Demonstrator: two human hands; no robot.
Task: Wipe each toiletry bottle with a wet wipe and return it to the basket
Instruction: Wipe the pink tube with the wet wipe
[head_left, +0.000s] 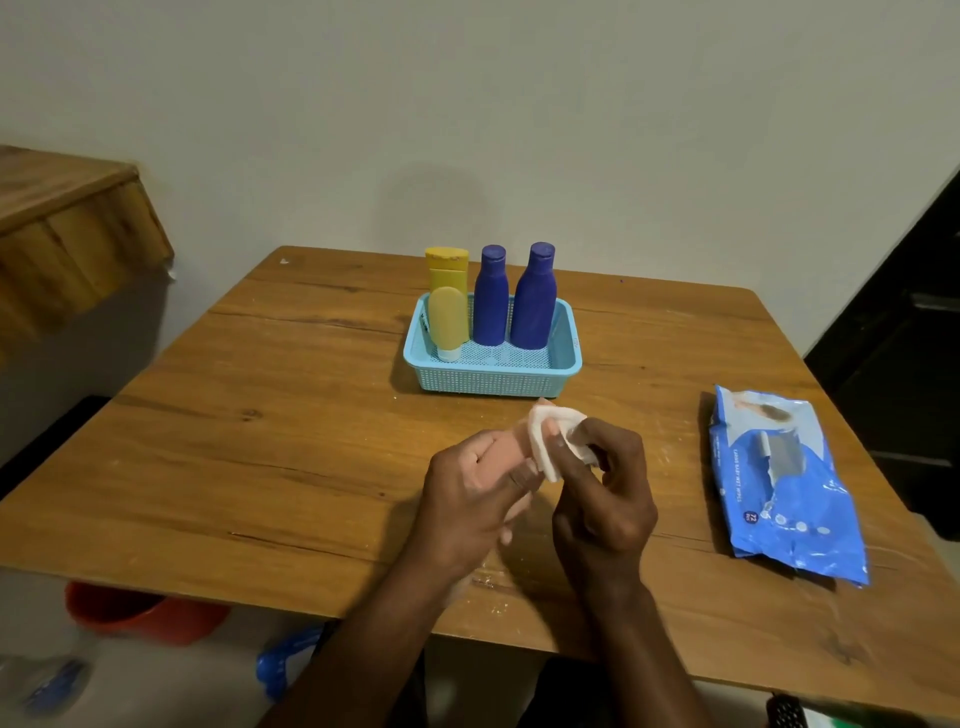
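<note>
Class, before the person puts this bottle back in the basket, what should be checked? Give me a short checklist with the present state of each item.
1. Left hand grips the peach bottle: ok.
2. Right hand holds the wet wipe against the bottle: ok.
3. Whole bottle wiped: cannot tell, the hands hide most of it.
4. Free space at the front of the blue basket: ok.
5. Yellow tube and two blue bottles standing in the basket: ok.
6. Wipes pack within reach on the table: ok.

Wooden table (291, 415) with blue basket (493, 376) near centre, wipes pack (779, 483) at right.
</note>
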